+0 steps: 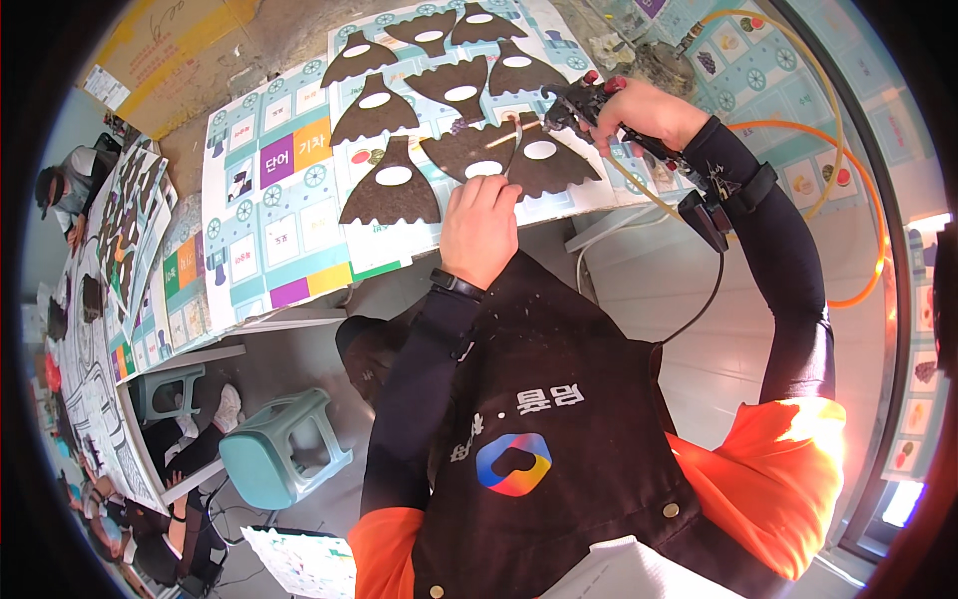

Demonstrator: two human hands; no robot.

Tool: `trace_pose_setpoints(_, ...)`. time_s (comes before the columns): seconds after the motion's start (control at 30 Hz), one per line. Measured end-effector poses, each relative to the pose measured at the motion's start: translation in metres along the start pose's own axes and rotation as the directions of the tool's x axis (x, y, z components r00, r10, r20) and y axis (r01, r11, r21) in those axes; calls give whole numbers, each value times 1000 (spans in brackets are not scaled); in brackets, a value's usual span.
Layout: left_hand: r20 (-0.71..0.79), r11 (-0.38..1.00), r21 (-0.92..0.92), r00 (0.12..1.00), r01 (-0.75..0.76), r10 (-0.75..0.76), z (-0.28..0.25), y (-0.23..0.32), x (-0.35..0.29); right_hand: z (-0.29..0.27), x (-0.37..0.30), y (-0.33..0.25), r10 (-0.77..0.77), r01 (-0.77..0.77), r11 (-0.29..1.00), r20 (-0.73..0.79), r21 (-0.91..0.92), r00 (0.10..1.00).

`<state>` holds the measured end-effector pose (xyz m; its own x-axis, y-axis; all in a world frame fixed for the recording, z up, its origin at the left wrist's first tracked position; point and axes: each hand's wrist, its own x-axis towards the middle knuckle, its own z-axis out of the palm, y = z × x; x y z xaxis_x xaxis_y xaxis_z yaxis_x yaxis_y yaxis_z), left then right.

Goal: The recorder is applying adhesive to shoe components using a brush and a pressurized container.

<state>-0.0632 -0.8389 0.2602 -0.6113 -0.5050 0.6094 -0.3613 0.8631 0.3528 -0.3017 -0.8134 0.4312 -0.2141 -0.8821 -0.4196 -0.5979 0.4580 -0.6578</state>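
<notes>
Dark brown fan-shaped pieces with scalloped edges and white ovals lie in rows on a printed sheet (317, 205) on the table. My left hand (481, 225) is at the table's near edge, its fingers closed together on the scalloped edge of a brown piece (461, 152). To its right, my right hand (639, 115) is wrapped round a black hand tool (579, 105) with red parts, held over the right-hand pieces. What the tool is I cannot make out. Another brown piece (554, 170) lies just below the tool, and one more (391, 190) lies left of my left hand.
A yellow hose (830, 75) and an orange hose (878, 220) loop at the right. A cardboard box (160, 60) stands at the far left. On the floor is a blue-green stool (284, 449). Other people, one in a dark cap (50, 188), are at the left.
</notes>
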Motion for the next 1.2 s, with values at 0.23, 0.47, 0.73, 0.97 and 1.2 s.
trace_pose_setpoints(0.23,-19,1000,-17,1000,22,-22,-1,1,-1,-2,6,6,44,-46,998,43,47,998)
trace_pose_setpoints(0.47,-19,999,-26,1000,25,-25,-1,-1,-2,7,9,6,41,-48,996,89,75,995)
trace_pose_setpoints(0.73,-23,999,-40,999,29,-30,0,-2,-2,8,-1,4,13,-13,999,-2,52,1000)
trace_pose_setpoints(0.97,-24,997,-64,999,45,-47,-2,0,-1,1,-10,12,112,-115,991,62,60,992)
trace_pose_setpoints(1.2,-16,998,-45,999,31,-32,0,0,-2,1,-12,13,-57,57,998,11,28,998)
